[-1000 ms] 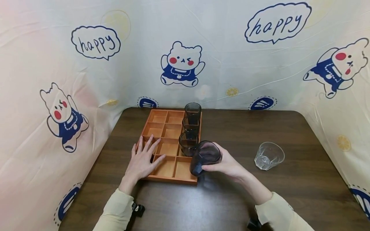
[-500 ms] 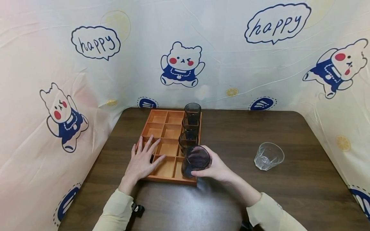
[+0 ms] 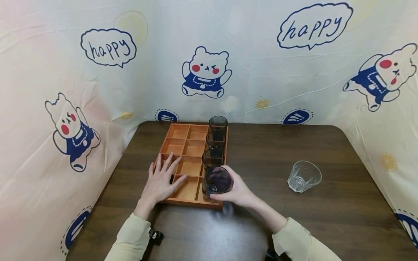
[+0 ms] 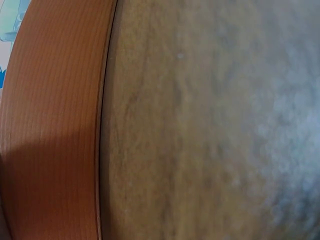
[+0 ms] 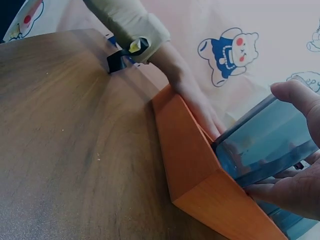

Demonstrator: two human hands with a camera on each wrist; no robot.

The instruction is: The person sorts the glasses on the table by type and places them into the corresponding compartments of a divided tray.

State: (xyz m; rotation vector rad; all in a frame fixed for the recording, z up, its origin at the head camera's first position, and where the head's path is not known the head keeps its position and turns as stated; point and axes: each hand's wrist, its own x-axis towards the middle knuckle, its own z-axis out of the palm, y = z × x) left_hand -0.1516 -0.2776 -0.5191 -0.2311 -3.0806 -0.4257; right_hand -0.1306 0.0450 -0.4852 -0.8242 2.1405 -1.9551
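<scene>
My right hand (image 3: 237, 191) grips a dark tinted drinking glass (image 3: 218, 181), thumb on the near side, at the front right compartment of a wooden compartment tray (image 3: 196, 204). In the right wrist view the tinted glass (image 5: 265, 142) stands tilted, its lower part behind the tray's wall (image 5: 192, 145). Three more dark glasses, the nearest one (image 3: 210, 158) right behind the held glass, line the tray's right column. With fingers spread, my left hand (image 3: 160, 185) rests on the tray's left side. Only the tray's outer wall (image 4: 55, 100) and the tabletop show in the left wrist view.
A clear glass (image 3: 303, 177) stands on the dark wood table (image 3: 267, 145), well to the right of the tray. Behind the table and along its sides hangs a printed cloth (image 3: 248, 54) with cartoon bears.
My right hand has carried the dark glass leftward from the tray's right edge to over the front right compartment, and the glass has turned more upright. The left hand has stayed put.
</scene>
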